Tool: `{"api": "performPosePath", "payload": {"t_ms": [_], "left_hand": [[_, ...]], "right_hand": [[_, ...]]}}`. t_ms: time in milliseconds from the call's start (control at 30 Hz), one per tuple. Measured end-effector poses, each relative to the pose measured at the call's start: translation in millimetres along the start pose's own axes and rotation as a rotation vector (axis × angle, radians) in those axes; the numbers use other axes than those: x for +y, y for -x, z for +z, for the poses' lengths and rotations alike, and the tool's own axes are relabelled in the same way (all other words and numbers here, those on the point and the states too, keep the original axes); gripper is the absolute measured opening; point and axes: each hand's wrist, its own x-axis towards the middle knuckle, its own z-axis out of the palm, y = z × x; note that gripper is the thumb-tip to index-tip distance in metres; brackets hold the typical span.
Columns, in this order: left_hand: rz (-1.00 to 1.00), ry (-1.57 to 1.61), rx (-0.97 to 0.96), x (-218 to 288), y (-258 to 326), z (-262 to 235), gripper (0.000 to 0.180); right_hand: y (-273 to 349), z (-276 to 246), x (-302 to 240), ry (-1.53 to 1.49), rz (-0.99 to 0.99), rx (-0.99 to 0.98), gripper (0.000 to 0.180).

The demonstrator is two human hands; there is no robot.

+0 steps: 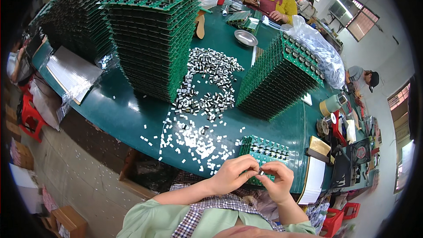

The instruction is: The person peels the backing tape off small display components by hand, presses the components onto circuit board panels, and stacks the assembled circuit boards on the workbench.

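Observation:
My left hand (238,174) and my right hand (279,180) meet close to the table's near edge, fingers pinched together. Between their fingertips is a small black-and-silver electronic component (261,172), gripped by the right thumb and forefinger. The left fingertips press close against it; whether they hold a separate piece is hidden. Just beyond and partly beneath both hands lies a green circuit board panel (264,148) carrying rows of small dark components. Left of it, loose black-and-silver components (211,101) are heaped, with many small white pieces (198,141) scattered nearer me.
Tall stacks of green circuit boards stand at the left (145,39) and right (280,77) of the heap. A metal dish (246,38) sits farther back. Across the table works a person in yellow (286,6). A clipboard (312,178) lies right of my hands.

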Motion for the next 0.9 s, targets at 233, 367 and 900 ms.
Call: {"api": "performPosePath", "payload": {"t_ms": [233, 367, 900], "left_hand": [[0.015, -0.118, -0.026, 2, -2, 6, 0.010], [-0.008, -0.063, -0.071, 1, -3, 10, 0.008], [-0.094, -0.037, -0.109, -2, -6, 17, 0.007]], "right_hand": [[5, -9, 6, -0.106, 0.077, -0.032, 0.019], [9, -15, 9, -0.151, 0.099, -0.104, 0.019], [11, -19, 22, -0.046, -0.088, 0.034, 0.021]]}}
